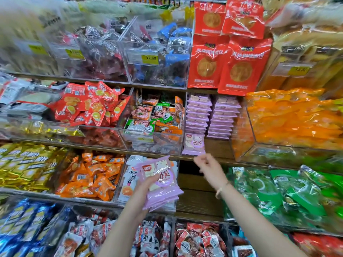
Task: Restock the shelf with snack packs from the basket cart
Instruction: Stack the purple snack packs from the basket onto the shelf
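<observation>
Purple packs point(164, 191), likely light and slippery, clasped in left hand point(143, 189) grip below the shelf stacks point(198, 115); right hand point(208, 166) grip unclear; pinch by edges

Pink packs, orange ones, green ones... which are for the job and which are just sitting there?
For the job: pink packs in the left hand; upright pink pack on the shelf by the right hand; pink stacks behind it.
Just sitting there: orange packs, green packs, big red bags.
</observation>
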